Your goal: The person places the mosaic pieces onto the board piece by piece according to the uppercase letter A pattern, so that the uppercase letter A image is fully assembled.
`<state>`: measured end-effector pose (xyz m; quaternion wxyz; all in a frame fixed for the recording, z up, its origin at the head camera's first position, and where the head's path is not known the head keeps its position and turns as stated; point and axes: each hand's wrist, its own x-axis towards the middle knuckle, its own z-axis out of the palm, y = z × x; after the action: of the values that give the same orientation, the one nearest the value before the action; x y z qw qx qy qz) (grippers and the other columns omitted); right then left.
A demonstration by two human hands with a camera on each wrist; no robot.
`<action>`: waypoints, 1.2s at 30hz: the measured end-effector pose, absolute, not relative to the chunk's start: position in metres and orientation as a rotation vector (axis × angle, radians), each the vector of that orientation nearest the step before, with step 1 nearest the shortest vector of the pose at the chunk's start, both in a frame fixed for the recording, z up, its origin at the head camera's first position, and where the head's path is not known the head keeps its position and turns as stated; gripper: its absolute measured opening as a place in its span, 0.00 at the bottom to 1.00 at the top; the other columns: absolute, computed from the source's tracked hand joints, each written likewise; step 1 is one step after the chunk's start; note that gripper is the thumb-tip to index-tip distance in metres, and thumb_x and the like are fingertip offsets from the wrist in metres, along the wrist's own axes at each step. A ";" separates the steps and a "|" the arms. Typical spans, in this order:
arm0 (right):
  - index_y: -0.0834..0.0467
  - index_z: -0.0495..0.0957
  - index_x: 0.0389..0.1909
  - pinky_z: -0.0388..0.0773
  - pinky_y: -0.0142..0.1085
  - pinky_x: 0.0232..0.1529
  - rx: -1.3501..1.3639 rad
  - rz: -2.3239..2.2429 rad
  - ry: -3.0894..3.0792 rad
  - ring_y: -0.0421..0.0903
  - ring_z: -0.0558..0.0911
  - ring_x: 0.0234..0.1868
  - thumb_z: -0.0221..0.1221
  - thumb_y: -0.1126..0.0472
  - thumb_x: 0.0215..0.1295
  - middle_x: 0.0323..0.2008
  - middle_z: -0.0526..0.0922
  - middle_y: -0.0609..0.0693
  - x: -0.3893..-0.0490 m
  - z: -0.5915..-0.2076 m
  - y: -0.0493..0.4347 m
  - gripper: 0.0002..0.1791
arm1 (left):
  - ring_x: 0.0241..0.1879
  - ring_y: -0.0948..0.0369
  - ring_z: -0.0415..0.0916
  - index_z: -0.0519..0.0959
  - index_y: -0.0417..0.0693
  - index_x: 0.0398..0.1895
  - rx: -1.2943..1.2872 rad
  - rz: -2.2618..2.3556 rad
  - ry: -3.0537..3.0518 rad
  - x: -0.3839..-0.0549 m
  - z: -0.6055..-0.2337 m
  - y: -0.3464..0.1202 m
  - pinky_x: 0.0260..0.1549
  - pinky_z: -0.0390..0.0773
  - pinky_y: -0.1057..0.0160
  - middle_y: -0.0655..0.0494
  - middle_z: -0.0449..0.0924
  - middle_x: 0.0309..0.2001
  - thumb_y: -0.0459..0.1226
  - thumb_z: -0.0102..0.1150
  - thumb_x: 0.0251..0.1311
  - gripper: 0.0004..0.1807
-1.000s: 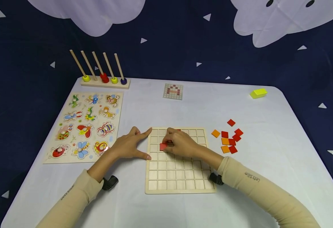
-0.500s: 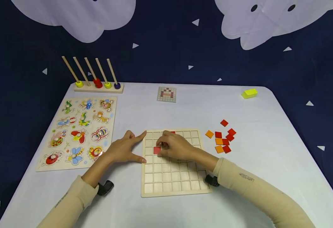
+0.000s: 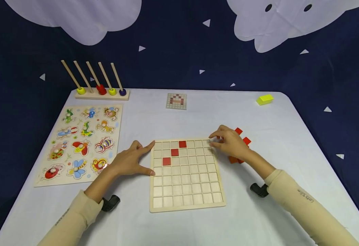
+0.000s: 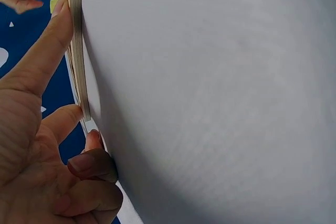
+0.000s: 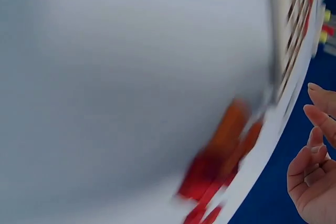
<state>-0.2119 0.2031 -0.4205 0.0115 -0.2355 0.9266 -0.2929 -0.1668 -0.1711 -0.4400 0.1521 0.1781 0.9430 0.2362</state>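
A wooden grid board (image 3: 185, 189) lies in the middle of the table. Three red square tiles sit in its cells on a diagonal: a top-row tile (image 3: 182, 144), a second-row tile (image 3: 174, 152) and a third-row tile (image 3: 166, 161). My left hand (image 3: 130, 160) rests at the board's left edge, its thumb and index finger spread and touching the rim. My right hand (image 3: 231, 141) hovers at the board's upper right corner, fingers loosely bent with nothing between them. Beneath it lie loose red and orange tiles (image 5: 202, 174), partly hidden by the hand in the head view.
A small pattern card (image 3: 176, 101) lies behind the board. To the left are an insect peg puzzle (image 3: 88, 136) and a wooden stand (image 3: 102, 96) with several pegs and coloured beads. A yellow block (image 3: 264, 99) lies at the back right.
The right hand has left the red tile in the third row and moved right towards the loose tiles. The left hand stays at the board's edge. The head view has shifted slightly.
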 end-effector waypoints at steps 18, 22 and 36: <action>0.64 0.87 0.40 0.69 0.38 0.34 -0.478 -0.766 2.998 0.47 0.72 0.33 0.69 0.64 0.60 0.33 0.76 0.53 -0.213 -0.436 0.283 0.10 | 0.28 0.57 0.64 0.58 0.54 0.77 0.558 0.668 2.687 -0.172 -0.442 -0.163 0.25 0.66 0.62 0.49 0.62 0.46 0.62 0.77 0.37 0.62; 0.62 0.88 0.38 0.69 0.38 0.35 -0.537 -0.789 2.979 0.47 0.72 0.33 0.70 0.63 0.59 0.34 0.76 0.52 -0.216 -0.440 0.275 0.09 | 0.27 0.57 0.63 0.58 0.53 0.77 0.541 0.667 2.697 -0.167 -0.442 -0.170 0.25 0.65 0.62 0.48 0.62 0.47 0.62 0.77 0.35 0.64; 0.64 0.87 0.40 0.69 0.41 0.37 -0.595 -0.700 2.983 0.48 0.72 0.35 0.70 0.62 0.58 0.35 0.74 0.52 -0.213 -0.441 0.275 0.11 | 0.27 0.58 0.63 0.57 0.54 0.78 0.536 0.651 2.700 -0.167 -0.440 -0.172 0.24 0.65 0.62 0.48 0.62 0.48 0.63 0.77 0.36 0.64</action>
<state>-0.2126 0.2747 -0.4412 0.0101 -0.1905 0.9557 -0.2241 -0.1672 -0.1719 -0.4403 0.1556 0.1871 0.9429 0.2273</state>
